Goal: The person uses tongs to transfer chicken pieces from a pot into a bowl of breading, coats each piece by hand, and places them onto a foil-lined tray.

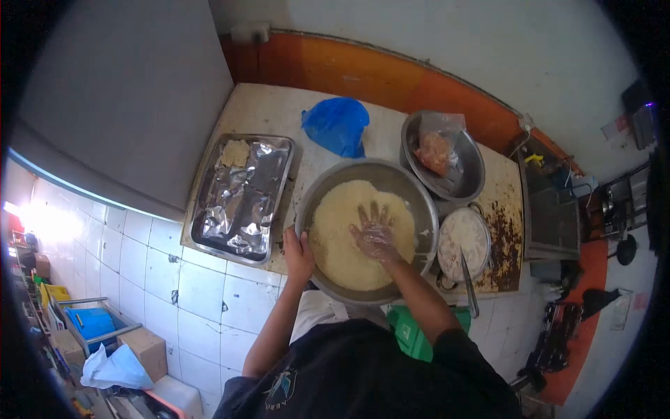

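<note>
A large metal bowl [307,199] holds a wide bed of pale yellow crumbs [342,258]. My right hand [375,236], in a thin clear plastic glove, lies on the crumbs with its fingers spread. At the bowl's left side, my left hand [299,253] grips the rim. Left of it lies a metal tray [279,192] lined with foil, with one crumb-coated piece [234,153] in its far corner. A pot of pale, wet batter-like mix [463,234] stands to the right, and a long-handled metal utensil [469,283] leans out of it.
Behind the pot, a second metal bowl [474,178] contains a clear bag of pinkish food [434,152]. A crumpled blue plastic bag [338,124] lies behind the large bowl. Brown crumbs are scattered at the table's right end. A green container [412,335] stands below the front edge.
</note>
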`<action>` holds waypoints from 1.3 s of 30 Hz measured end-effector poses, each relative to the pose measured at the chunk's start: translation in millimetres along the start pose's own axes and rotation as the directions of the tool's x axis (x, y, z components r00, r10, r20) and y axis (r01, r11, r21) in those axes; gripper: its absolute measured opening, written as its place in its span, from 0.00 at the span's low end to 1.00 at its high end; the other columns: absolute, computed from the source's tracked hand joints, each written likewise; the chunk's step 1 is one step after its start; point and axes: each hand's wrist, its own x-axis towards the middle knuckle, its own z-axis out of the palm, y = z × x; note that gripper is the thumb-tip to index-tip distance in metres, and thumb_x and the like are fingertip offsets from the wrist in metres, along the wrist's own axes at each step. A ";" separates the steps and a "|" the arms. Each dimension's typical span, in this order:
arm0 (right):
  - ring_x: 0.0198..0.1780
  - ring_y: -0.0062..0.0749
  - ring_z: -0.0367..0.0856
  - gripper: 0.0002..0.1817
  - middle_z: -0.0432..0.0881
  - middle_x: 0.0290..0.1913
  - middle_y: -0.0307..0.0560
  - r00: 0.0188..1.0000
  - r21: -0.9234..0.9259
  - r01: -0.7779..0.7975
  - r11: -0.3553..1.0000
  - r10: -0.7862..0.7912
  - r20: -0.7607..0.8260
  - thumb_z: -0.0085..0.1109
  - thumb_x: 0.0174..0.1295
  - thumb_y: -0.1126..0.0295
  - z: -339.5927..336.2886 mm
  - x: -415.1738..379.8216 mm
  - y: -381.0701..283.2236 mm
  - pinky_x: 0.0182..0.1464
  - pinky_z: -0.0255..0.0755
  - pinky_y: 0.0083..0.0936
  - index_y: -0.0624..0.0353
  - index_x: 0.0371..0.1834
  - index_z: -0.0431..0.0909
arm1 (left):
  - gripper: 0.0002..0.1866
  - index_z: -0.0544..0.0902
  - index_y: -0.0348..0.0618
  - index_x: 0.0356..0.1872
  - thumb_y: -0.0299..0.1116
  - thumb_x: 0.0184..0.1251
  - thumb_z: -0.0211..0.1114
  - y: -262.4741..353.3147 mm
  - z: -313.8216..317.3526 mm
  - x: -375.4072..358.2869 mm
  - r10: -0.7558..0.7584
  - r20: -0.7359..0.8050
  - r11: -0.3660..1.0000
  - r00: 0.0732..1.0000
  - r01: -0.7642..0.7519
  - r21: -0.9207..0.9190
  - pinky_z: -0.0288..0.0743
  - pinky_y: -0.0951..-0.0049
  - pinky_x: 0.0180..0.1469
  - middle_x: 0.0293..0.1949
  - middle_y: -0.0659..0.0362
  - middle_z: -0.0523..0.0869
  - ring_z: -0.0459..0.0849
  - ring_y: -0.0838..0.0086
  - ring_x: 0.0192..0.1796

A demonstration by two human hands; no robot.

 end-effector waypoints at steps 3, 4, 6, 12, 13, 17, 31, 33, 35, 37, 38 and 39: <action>0.75 0.67 0.38 0.35 0.45 0.76 0.59 0.994 0.092 0.040 0.995 -0.029 -0.109 0.36 0.70 0.45 5.0 17.7 0.8 0.72 0.34 0.62 0.50 0.76 0.51 | 0.16 0.67 0.33 0.55 0.30 0.71 0.51 -8.0 -2.3 -1.0 -0.011 0.019 1.000 1.000 0.011 -0.013 0.66 0.51 0.52 0.47 0.38 0.73 0.73 0.43 0.49; 0.76 0.67 0.35 0.36 0.43 0.77 0.56 0.921 0.184 0.167 0.969 -0.086 -0.381 0.32 0.70 0.42 7.7 26.1 4.1 0.71 0.31 0.64 0.49 0.76 0.51 | 0.16 0.67 0.33 0.55 0.30 0.71 0.51 -9.5 -1.2 0.8 -0.040 0.038 0.998 0.999 0.041 -0.037 0.66 0.51 0.52 0.47 0.38 0.73 0.73 0.42 0.50; 0.76 0.68 0.35 0.36 0.42 0.77 0.57 0.994 0.111 0.051 0.992 -0.039 -0.103 0.33 0.69 0.43 -24.3 4.4 -19.5 0.71 0.31 0.64 0.49 0.76 0.52 | 0.16 0.67 0.32 0.55 0.30 0.71 0.51 -9.5 0.7 -0.9 -0.069 0.038 0.997 0.997 0.070 -0.021 0.66 0.51 0.53 0.48 0.38 0.73 0.72 0.42 0.50; 0.76 0.66 0.37 0.35 0.40 0.78 0.56 1.000 0.027 0.007 1.000 -0.006 -0.009 0.36 0.69 0.45 35.6 18.5 -2.7 0.71 0.33 0.66 0.44 0.77 0.49 | 0.16 0.69 0.35 0.56 0.32 0.73 0.50 -16.4 1.0 1.5 -0.054 0.045 0.998 0.998 0.055 -0.020 0.67 0.58 0.55 0.48 0.42 0.74 0.75 0.50 0.52; 0.76 0.65 0.36 0.35 0.39 0.78 0.56 0.978 -0.011 0.123 0.992 -0.124 -0.166 0.37 0.69 0.45 29.6 19.7 -4.5 0.71 0.34 0.66 0.41 0.77 0.47 | 0.16 0.69 0.35 0.56 0.33 0.73 0.50 -13.4 -0.8 0.2 -0.033 0.041 0.999 0.999 0.033 0.004 0.67 0.58 0.55 0.48 0.41 0.74 0.75 0.50 0.52; 0.75 0.67 0.39 0.39 0.42 0.77 0.60 0.986 0.018 -0.093 0.996 0.089 0.142 0.41 0.66 0.44 0.2 7.5 -18.0 0.70 0.39 0.64 0.50 0.76 0.48 | 0.17 0.68 0.34 0.57 0.32 0.73 0.50 -2.7 -2.8 -2.3 -0.055 0.057 0.998 0.997 0.054 0.024 0.67 0.58 0.56 0.49 0.41 0.74 0.74 0.51 0.53; 0.47 0.32 0.78 0.37 0.78 0.52 0.47 0.952 0.912 -0.283 0.298 -0.030 0.305 0.71 0.49 0.65 -24.5 4.2 42.9 0.50 0.72 0.27 0.68 0.62 0.68 | 0.16 0.68 0.32 0.55 0.29 0.70 0.51 -14.8 -0.4 -1.2 -0.021 0.014 1.000 1.000 0.021 -0.013 0.67 0.53 0.52 0.47 0.39 0.73 0.73 0.44 0.50; 0.52 0.32 0.76 0.36 0.77 0.55 0.50 0.943 0.887 -0.312 0.341 -0.003 0.333 0.70 0.51 0.65 -9.2 10.4 60.9 0.54 0.70 0.25 0.67 0.63 0.67 | 0.15 0.69 0.32 0.54 0.29 0.70 0.51 -13.3 -0.6 -2.6 -0.013 0.007 1.000 1.000 0.013 -0.027 0.67 0.53 0.52 0.46 0.39 0.73 0.73 0.44 0.49; 0.56 0.32 0.74 0.35 0.75 0.57 0.52 0.936 0.862 -0.335 0.380 0.032 0.350 0.69 0.53 0.65 -24.7 11.1 59.9 0.57 0.69 0.24 0.67 0.64 0.67 | 0.15 0.69 0.32 0.54 0.29 0.70 0.51 -9.4 -1.9 -2.5 0.006 0.005 0.999 1.000 -0.006 -0.044 0.67 0.53 0.52 0.46 0.39 0.74 0.73 0.44 0.49; 0.58 0.36 0.74 0.30 0.75 0.57 0.56 0.946 0.818 -0.280 0.503 -0.001 0.324 0.64 0.56 0.67 -70.6 6.7 45.7 0.60 0.68 0.27 0.64 0.63 0.68 | 0.14 0.69 0.32 0.52 0.29 0.70 0.51 -8.2 -3.0 -0.1 -0.002 0.023 0.999 1.000 0.003 -0.036 0.67 0.53 0.51 0.45 0.40 0.74 0.74 0.45 0.48; 0.58 0.36 0.74 0.30 0.75 0.57 0.56 0.946 0.816 -0.277 0.507 -0.007 0.325 0.64 0.56 0.67 -78.0 1.9 41.3 0.60 0.68 0.27 0.64 0.63 0.68 | 0.14 0.69 0.32 0.52 0.29 0.70 0.51 -7.3 -3.4 -0.2 -0.006 0.017 0.999 1.000 0.007 -0.037 0.67 0.53 0.51 0.45 0.40 0.74 0.74 0.45 0.48; 0.60 0.40 0.73 0.30 0.74 0.58 0.60 0.989 0.674 -0.035 0.738 -0.072 0.130 0.63 0.57 0.68 -81.8 -7.6 37.0 0.63 0.66 0.31 0.64 0.63 0.68 | 0.14 0.69 0.33 0.52 0.29 0.70 0.51 -6.3 -2.9 -0.8 0.000 0.000 1.000 1.000 0.000 -0.031 0.67 0.53 0.51 0.44 0.40 0.74 0.74 0.45 0.48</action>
